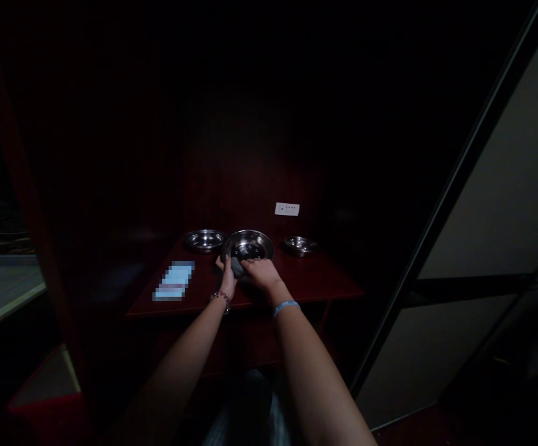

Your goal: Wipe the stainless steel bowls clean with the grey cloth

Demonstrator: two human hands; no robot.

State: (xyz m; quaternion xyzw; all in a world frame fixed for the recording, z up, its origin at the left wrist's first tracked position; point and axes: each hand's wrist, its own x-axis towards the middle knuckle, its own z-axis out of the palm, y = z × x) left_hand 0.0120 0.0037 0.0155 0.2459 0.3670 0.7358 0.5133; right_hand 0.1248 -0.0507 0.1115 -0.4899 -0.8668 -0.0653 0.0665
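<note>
Dark scene, only the head view, so I go by what the light catches. My left hand [227, 277] grips the near-left rim of the big steel bowl [249, 245], fingers curled shut on the edge. My right hand [260, 272] sits just beside it at the bowl's near rim, closed around a small grey cloth [237, 266] that is pressed between both hands and the bowl. The 2 hands are together, almost touching, with the cloth wedged in the middle.

The big bowl stands upright on the dark red counter [325, 279], about the middle of it, closer to the back than to the front edge. I can see dark spots inside it but cannot tell what they are.

A medium steel bowl [204, 240] sits left of the big one, near the back-left part of the counter, rims close or touching; too dim to tell which. A small steel bowl [300, 244] sits toward the back right, apart from the big one.

A pale blue blurred card [174, 280] lies flat near the front-left corner. A white socket plate [287, 209] is on the back wall above the counter.

Left wrist has a beaded bracelet [221, 298], right wrist a light blue band [286, 306].
</note>
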